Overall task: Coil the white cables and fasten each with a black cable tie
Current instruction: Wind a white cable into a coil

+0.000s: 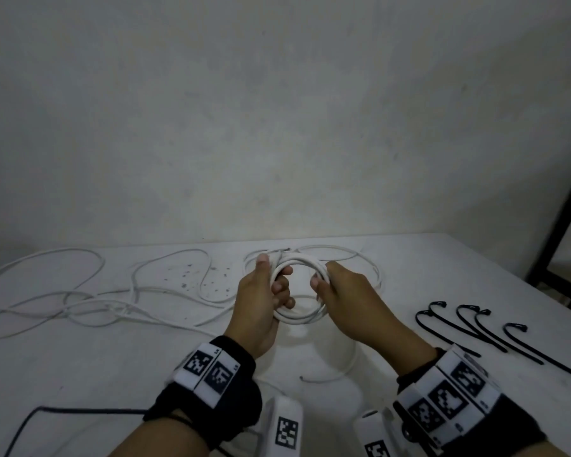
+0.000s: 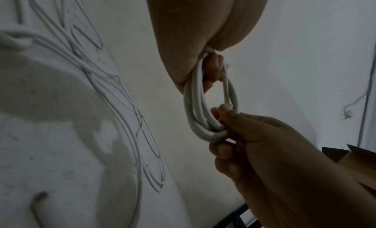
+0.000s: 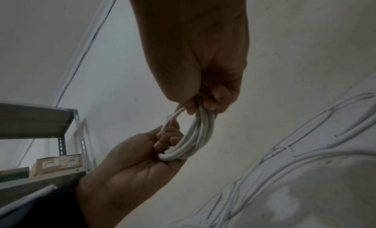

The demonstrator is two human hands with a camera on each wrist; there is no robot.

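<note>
The coil of white cable [image 1: 299,288] is being held above the table [image 1: 426,258], near the centre of the head view, between both hands. The ring is standing roughly facing the person, its opening pointing toward the head camera and the wall [image 1: 277,110]; its long axis is running slightly top-to-bottom, from 12 o'clock to 6 o'clock. Several turns are lying side by side in the bundle.

The left hand [image 1: 261,301] is gripping the coil at its 9 o'clock side, thumb on the outside of the turns and fingers curling through the opening. The right hand [image 1: 346,298] is gripping the coil at its 3 o'clock side, thumb and fingers closing round the turns. In the left wrist view the coil [image 2: 205,118] is appearing as a narrow oval hanging between the two hands. In the right wrist view the coil [image 3: 195,138] is crossing from the right hand [image 3: 203,70] at 12 o'clock to the left hand [image 3: 132,164] at 7 o'clock.

A free tail of the cable [image 1: 337,371] is trailing from the coil onto the table at 6 o'clock. Loose white cables [image 1: 96,301] are sprawling in tangled loops at 9 o'clock of the coil, with another loose loop [image 1: 353,258] lying behind the hands at 1 o'clock. Black cable ties [image 1: 475,331] are lying side by side at 4 o'clock, well apart from the coil. A dark cord [image 1: 47,413] is running along the table at 7 o'clock.
</note>
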